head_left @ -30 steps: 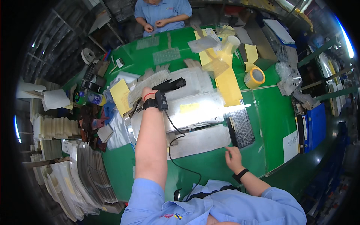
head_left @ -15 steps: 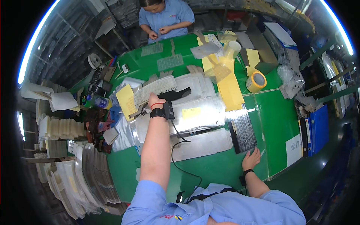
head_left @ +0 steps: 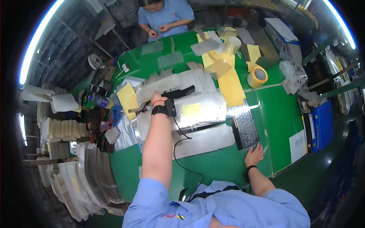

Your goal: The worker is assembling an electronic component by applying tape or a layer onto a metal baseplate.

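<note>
My left hand [head_left: 157, 98] reaches over the pile in the middle of the table, at the near edge of a pale keyboard-shaped sheet [head_left: 157, 87] with rows of small markings. Its fingers are largely hidden, so I cannot tell whether they grip the sheet. Beside that hand, a black strip [head_left: 182, 92] lies across the metal plates. Off to the right, my right hand [head_left: 254, 154] rests with fingers apart at the near end of a dark keyboard [head_left: 247, 128], its fingertips close to the corner. Under the left forearm lies a silvery plate [head_left: 205, 140].
A black cable [head_left: 190, 173] runs from the left wrist's device. Yellow paper [head_left: 232, 89], a tape roll [head_left: 258, 76] and a grey box [head_left: 266, 53] stand farther right. Stacked sheets [head_left: 97, 174] fill the left side. Across the table, a person [head_left: 165, 19] handles something small.
My left hand has shifted slightly at the pale sheet, which now lies differently and shows dark marks along its near right edge. My right hand stays by the keyboard's near end.
</note>
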The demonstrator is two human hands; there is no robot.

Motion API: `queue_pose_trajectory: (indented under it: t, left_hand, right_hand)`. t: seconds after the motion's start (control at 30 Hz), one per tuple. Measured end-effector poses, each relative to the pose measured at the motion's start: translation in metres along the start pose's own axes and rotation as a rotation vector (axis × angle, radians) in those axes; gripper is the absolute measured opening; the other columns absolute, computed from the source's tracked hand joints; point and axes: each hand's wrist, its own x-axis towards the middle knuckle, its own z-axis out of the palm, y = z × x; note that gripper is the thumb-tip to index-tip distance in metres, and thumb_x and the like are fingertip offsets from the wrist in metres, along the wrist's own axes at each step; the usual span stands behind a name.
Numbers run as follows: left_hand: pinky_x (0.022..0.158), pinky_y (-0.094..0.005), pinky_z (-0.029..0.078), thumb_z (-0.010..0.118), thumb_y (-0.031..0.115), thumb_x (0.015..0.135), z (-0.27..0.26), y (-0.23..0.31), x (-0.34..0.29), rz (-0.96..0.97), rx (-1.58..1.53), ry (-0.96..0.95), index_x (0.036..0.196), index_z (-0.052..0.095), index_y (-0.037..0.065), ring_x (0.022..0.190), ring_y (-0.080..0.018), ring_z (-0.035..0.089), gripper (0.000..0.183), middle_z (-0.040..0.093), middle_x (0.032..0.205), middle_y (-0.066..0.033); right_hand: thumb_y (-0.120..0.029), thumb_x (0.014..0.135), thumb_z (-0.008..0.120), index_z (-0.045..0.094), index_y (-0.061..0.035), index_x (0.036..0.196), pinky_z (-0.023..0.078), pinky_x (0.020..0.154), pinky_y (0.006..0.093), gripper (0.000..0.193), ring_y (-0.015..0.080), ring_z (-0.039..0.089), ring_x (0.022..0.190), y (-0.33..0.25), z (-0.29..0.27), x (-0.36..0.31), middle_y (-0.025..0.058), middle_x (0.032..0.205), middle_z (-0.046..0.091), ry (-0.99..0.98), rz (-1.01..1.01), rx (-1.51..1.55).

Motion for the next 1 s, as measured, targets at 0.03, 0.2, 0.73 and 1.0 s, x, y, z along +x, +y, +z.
queue_pose_trajectory:
  t: [0.03, 0.2, 0.73, 1.0]
  left_hand:
    - [0.081, -0.0375, 0.05, 0.042, 0.038, 0.098, 0.005, 0.002, -0.001, -0.009, -0.06, -0.018, 0.123, 0.05, -0.003, 0.097, -0.0281, 0.061, 0.048, 0.059, 0.119, -0.0155]
    - [0.066, -0.0393, 0.051, 0.042, 0.04, 0.097, 0.018, 0.002, -0.007, -0.119, -0.008, 0.049, 0.115, 0.053, -0.001, 0.083, -0.027, 0.062, 0.046, 0.061, 0.107, -0.0146]
    - [0.052, -0.0393, 0.049, 0.05, 0.035, 0.093, 0.027, 0.042, -0.066, -0.06, 0.079, 0.311, 0.112, 0.056, -0.005, 0.069, -0.0267, 0.063, 0.045, 0.064, 0.095, -0.0162]
    - [0.082, -0.0373, 0.048, 0.047, 0.022, 0.087, -0.068, 0.022, 0.068, 0.299, 0.228, -0.002, 0.113, 0.053, -0.008, 0.097, -0.0297, 0.058, 0.041, 0.058, 0.114, -0.0204]
  right_hand:
    - [-0.031, 0.092, 0.051, 0.041, -0.0089, 0.137, 0.027, 0.105, 0.0499, 0.051, 0.0333, 0.035, 0.13, -0.003, 0.0, 0.003, 0.0114, 0.139, 0.041, 0.019, 0.002, 0.004]
    - [-0.031, 0.092, 0.05, 0.042, -0.0093, 0.137, 0.027, 0.104, 0.0503, 0.05, 0.0333, 0.035, 0.13, 0.009, 0.007, 0.004, 0.0109, 0.138, 0.041, 0.04, -0.006, -0.013]
    - [-0.033, 0.092, 0.049, 0.04, -0.0086, 0.137, 0.027, 0.102, 0.0524, 0.052, 0.0319, 0.033, 0.131, -0.001, 0.006, -0.004, 0.0104, 0.141, 0.04, -0.007, 0.002, -0.005]
    - [-0.034, 0.092, 0.049, 0.041, -0.0089, 0.136, 0.028, 0.102, 0.0512, 0.051, 0.0319, 0.034, 0.131, -0.018, 0.003, -0.006, 0.0099, 0.141, 0.04, -0.026, -0.056, 0.031]
